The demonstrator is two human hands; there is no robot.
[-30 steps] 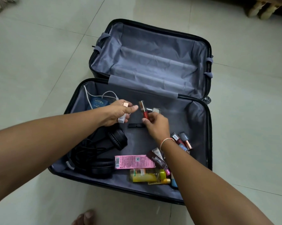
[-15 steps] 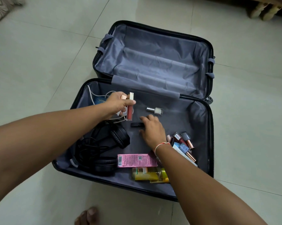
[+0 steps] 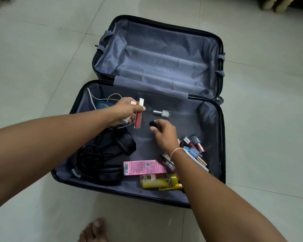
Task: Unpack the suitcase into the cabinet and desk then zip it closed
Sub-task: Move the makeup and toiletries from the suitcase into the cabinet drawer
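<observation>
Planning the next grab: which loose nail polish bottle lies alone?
The pale grey nail polish bottle, on its side above the right hand; the others cluster by the wrist.

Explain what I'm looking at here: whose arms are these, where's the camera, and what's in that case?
No machine here: a person wears a camera on the head, looking down at their own arms. An open suitcase lies on a tiled floor. The left hand holds a red lip gloss and another small cosmetic. The right hand pinches a small black item. Inside lie black headphones, a pale nail polish, a pink box, a yellow bottle and more cosmetics. The far half holds nothing.
</observation>
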